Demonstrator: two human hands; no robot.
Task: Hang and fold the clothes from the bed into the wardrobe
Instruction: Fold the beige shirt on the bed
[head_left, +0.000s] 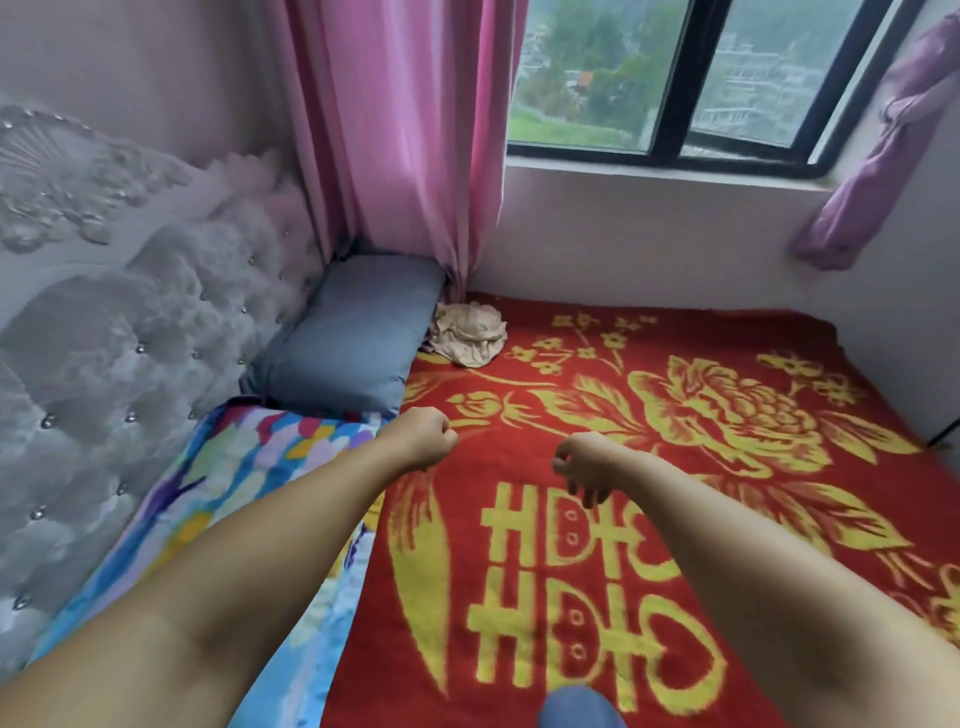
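1 crumpled beige garment (469, 335) lies on the bed (675, 519), at the far corner beside the foot of the pink curtain (395, 130) and just beside 1 grey-blue pillow (353, 332). No other loose clothing shows on the bed. 1 multicoloured patterned sheet (249, 467) runs along the left side next to the pillow, and 1 red blanket (727, 364) with yellow flowers and characters covers the rest of the bed. A blue rounded shape (579, 709) sits at the bottom edge; what it is cannot be told.

The bed stands in a corner: a grey tufted headboard (130, 338) with studs on the left, a pale wall ahead, and a black-framed window (675, 83) looking onto trees and buildings. 1 purple curtain (883, 156) hangs knotted at the window's right side.

2 bare arms reach forward over the blanket. The left hand (423, 436) is curled into a fist and holds nothing. The right hand (582, 467) hangs with its fingers (571, 480) loosely curled downward, holding nothing. Both hands are well apart from the beige garment.
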